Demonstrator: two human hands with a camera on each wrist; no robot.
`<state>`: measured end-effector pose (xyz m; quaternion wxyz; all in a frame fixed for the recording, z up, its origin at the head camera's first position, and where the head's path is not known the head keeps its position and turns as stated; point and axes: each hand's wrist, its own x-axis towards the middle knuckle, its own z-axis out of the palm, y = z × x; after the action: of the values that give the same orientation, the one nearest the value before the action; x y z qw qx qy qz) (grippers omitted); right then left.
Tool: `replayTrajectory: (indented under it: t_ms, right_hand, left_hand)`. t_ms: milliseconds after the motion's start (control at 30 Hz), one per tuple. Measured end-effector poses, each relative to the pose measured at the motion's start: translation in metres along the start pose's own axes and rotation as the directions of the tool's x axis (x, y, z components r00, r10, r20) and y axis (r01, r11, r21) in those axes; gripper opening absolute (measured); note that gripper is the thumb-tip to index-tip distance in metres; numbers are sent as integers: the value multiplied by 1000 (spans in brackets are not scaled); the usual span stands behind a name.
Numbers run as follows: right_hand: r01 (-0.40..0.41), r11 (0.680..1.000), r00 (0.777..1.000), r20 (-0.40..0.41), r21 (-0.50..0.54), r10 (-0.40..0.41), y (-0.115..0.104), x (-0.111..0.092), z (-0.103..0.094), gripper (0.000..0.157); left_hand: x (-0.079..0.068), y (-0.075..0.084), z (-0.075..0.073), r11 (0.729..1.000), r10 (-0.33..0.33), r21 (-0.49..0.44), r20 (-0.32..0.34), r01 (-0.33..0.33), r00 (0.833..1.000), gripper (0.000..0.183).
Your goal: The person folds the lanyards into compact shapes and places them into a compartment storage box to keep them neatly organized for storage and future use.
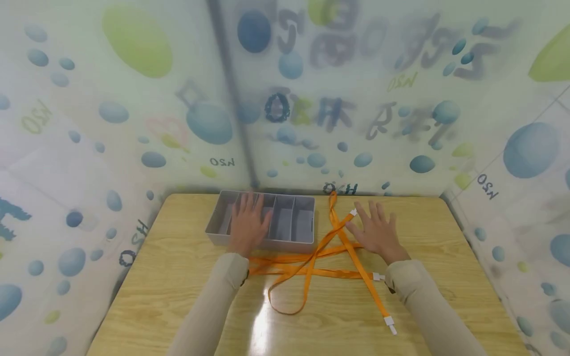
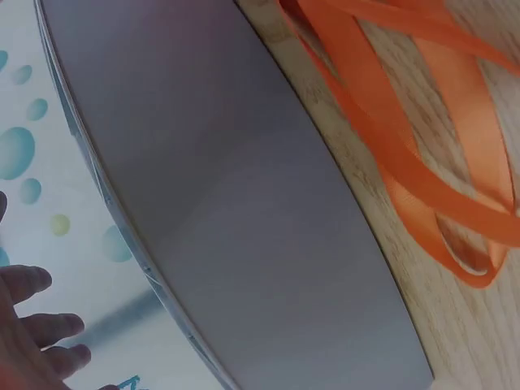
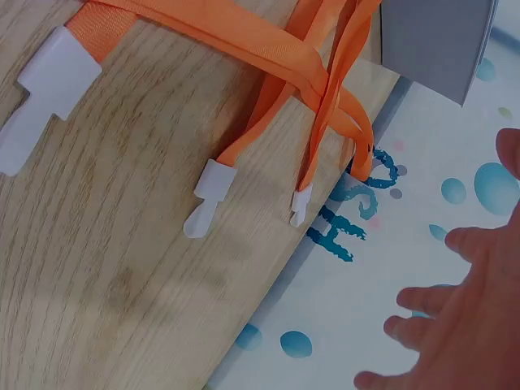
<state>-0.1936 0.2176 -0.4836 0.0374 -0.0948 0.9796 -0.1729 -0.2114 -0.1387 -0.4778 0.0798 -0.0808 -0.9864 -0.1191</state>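
Observation:
A grey tray [image 1: 304,222] with several compartments stands at the back of the table; its side wall [image 2: 219,179] fills the left wrist view. My left hand [image 1: 248,222] is spread over the tray's left part, fingers extended and nothing in its grasp; contact with the tray cannot be told. Several orange lanyards [image 1: 357,259] with white clips [image 1: 389,321] lie crossed and looped in front of the tray and right of it. Fingers apart, my right hand [image 1: 377,230] is just right of the lanyards and holds nothing. Three white clips [image 3: 58,73] show in the right wrist view.
The wooden table [image 1: 178,296] meets a pale back wall [image 1: 285,148] printed with blue and green spots and lettering. Similar side panels [image 1: 530,198] stand to the left and right. Light glares off the tabletop near the front.

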Motion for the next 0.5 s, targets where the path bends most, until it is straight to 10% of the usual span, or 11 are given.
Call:
replayTrajectory:
  t_ms: [500]
  right_hand:
    - [158,979,987,-4,126,-159,-4,-5,22,65]
  left_hand:
    - [-17,22,-2,995,64,-77,-68,-70,996,58]
